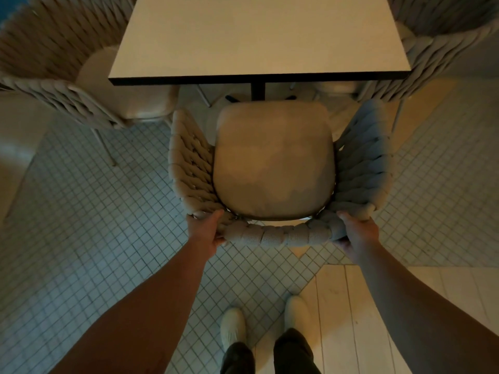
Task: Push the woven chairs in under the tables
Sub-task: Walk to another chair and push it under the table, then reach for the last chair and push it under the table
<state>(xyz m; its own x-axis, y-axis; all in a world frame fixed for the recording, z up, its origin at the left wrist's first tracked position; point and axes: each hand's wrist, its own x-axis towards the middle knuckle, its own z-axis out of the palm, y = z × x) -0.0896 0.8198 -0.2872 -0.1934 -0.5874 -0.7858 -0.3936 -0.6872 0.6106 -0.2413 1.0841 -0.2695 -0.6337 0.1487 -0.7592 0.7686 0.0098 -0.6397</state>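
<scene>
A woven chair (278, 234) with a beige seat cushion (274, 157) stands right in front of me, its seat facing a square white table (259, 39). The cushion's front edge lies just short of the table's dark near edge. My left hand (206, 232) grips the left end of the chair's woven backrest, thumb over the top. My right hand (357, 230) grips the right end the same way. Both arms reach straight forward.
A second woven chair (67, 85) stands at the table's left side and a third (442, 41) at its right. The table's black post (258, 90) is under the near edge. The floor is small white tiles, with pale planks under my feet (270, 317).
</scene>
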